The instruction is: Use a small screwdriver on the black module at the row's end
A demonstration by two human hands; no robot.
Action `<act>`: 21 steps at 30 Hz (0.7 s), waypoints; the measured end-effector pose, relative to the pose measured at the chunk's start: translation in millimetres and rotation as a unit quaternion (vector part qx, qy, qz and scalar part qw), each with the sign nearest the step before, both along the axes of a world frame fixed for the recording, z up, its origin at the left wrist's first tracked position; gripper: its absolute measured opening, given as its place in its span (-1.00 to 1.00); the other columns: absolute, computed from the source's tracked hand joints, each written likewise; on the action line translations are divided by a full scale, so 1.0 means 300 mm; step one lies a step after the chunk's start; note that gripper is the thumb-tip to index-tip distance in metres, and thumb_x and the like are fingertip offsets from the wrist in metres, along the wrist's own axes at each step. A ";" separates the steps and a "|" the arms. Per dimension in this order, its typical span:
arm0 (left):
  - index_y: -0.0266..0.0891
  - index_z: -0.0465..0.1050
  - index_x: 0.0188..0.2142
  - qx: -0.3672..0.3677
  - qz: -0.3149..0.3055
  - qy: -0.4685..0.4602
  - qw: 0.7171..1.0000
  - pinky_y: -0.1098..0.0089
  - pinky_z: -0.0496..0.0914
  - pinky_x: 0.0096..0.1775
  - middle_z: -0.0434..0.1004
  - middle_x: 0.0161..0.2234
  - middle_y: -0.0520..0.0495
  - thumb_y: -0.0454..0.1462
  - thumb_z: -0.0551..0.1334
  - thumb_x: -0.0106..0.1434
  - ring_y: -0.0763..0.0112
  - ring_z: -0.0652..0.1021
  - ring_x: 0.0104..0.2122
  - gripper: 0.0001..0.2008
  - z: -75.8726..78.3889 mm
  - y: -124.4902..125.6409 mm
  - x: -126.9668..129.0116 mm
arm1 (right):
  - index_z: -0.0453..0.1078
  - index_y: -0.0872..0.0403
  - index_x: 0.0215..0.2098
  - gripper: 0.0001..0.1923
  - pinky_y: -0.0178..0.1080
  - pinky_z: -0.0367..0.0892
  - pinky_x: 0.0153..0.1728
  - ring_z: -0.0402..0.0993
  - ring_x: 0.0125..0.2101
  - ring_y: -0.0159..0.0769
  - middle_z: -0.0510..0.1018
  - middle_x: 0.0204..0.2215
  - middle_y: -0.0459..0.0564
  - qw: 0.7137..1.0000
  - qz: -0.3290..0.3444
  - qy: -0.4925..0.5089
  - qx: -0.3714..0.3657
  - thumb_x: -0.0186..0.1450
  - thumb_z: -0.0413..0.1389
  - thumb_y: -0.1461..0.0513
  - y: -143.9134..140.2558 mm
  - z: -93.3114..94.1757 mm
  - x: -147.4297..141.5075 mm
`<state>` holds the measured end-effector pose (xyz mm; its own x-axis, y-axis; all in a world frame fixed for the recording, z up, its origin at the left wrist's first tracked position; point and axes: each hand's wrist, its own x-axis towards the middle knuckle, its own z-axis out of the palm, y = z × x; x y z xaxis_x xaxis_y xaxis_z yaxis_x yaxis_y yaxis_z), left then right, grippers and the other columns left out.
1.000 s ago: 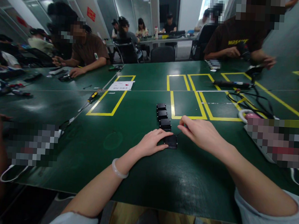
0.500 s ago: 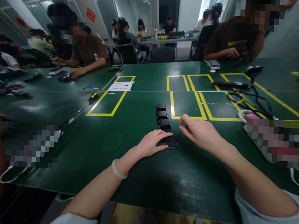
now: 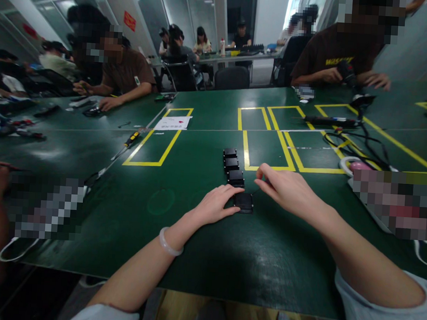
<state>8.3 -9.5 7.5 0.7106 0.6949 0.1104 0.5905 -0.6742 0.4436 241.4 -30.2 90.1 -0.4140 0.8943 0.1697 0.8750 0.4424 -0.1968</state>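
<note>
Both hands on the nearest small black box, near edge of the counter.

Left hand (image 3: 216, 204) lies flat, fingers spread, fingertips pressing the left side of the nearest black box (image 3: 244, 202); not closed round it. Right hand (image 3: 287, 188) is pinched at thumb and forefinger just beyond the box's far right corner, seemingly on a thin dark tool or wire; too small to tell which. The box ends a row of three more black boxes (image 3: 231, 164) running toward the yellow taped squares (image 3: 268, 149) mid-counter. Screwdriver (image 3: 129, 141) lies well apart toward the left edge, cables (image 3: 348, 139) toward the right. To do it well, I judge: keep the left fingertips steady so the box can't slide, work the right pinch lightly, don't knock the row.
</note>
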 end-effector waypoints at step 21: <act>-0.14 0.26 0.07 -0.004 -0.006 -0.016 1.000 0.24 0.36 -0.07 0.42 -0.06 -0.10 -0.13 0.23 0.31 0.21 0.44 -0.08 -0.62 -0.002 0.004 0.002 | 0.24 0.05 -0.18 -0.80 -0.28 0.05 -0.48 0.47 -0.42 -0.22 0.54 -0.41 -0.03 1.000 -0.012 -0.006 -0.010 0.43 -0.11 0.11 0.004 0.003 -0.007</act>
